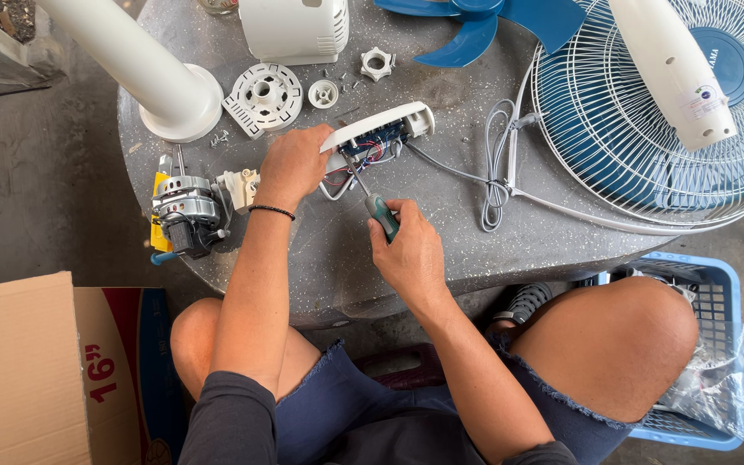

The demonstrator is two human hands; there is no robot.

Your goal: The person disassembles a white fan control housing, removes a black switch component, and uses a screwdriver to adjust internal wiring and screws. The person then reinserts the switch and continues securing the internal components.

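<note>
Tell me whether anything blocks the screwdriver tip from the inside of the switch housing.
Nothing visible does. The right hand holds the screwdriver, whose shaft runs straight into the open white switch housing, steadied by the left hand. Coloured wires crowd around the tip, which is itself hard to see.

I see floor: grey concrete (36, 172) | worktop: round speckled grey stone table (441, 241) | light: soft daylight | blue plastic basket (716, 293) off its right edge

1. Cardboard box (36, 370), lower left of the frame: open brown flap, side panel red and dark blue.
2. Small white sticker label (703, 98), upper right, on the white tube.
</note>
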